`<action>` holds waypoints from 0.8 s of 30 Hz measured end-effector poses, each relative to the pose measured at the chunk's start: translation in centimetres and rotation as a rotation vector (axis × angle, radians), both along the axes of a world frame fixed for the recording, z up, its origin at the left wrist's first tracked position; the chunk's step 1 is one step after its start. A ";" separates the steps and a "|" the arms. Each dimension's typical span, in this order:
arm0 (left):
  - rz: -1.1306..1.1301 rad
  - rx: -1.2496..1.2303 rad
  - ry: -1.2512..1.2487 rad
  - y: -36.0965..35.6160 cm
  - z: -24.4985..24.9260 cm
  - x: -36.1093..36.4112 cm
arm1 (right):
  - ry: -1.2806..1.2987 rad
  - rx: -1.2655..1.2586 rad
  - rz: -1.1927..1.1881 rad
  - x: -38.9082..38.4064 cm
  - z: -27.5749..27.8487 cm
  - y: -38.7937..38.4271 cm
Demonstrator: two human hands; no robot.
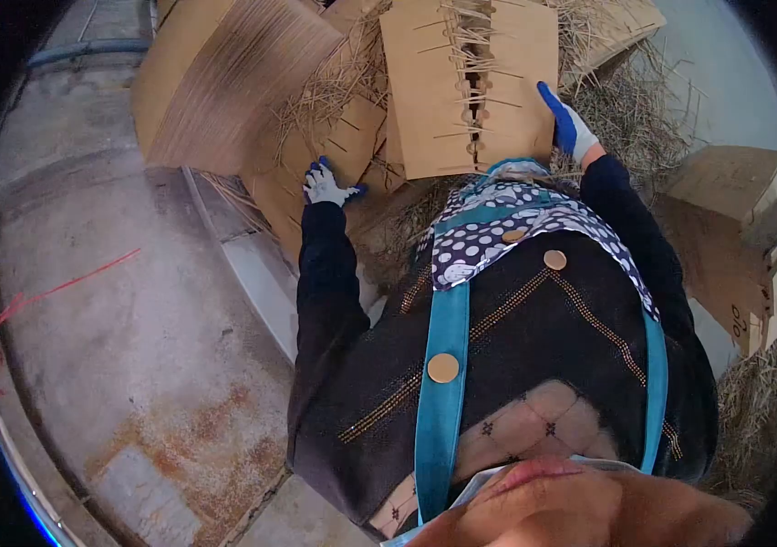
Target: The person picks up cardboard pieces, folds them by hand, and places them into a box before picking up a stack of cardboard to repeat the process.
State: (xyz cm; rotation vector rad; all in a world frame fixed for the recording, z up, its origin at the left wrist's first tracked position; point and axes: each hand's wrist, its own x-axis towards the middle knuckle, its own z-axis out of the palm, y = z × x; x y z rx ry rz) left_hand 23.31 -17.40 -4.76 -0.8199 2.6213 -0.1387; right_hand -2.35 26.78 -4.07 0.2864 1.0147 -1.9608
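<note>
A flat cardboard sheet (418, 91) lies in front of my body, split down the middle by a dark slotted gap with many thin strips of cardboard scrap across it. At its right edge is my right hand (573, 129), in a white and blue glove, with the edge gripped between thumb and fingers. My left hand (326, 186), gloved the same way, rests with its fingers spread on a brown cardboard piece (352, 137) left of the sheet. It holds nothing.
A tall stack of cardboard sheets (238, 82) leans at the upper left. Heaped scrap strips (630, 118) lie behind and right of the sheet. A cardboard box (726, 201) stands at the right. Red string (78, 278) trails over the concrete floor (133, 319) on the left.
</note>
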 end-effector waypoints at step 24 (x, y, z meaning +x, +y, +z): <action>0.272 0.892 1.429 2.3 21.5 -5.0 | 0.664 0.196 -0.410 0.7 5.3 2.4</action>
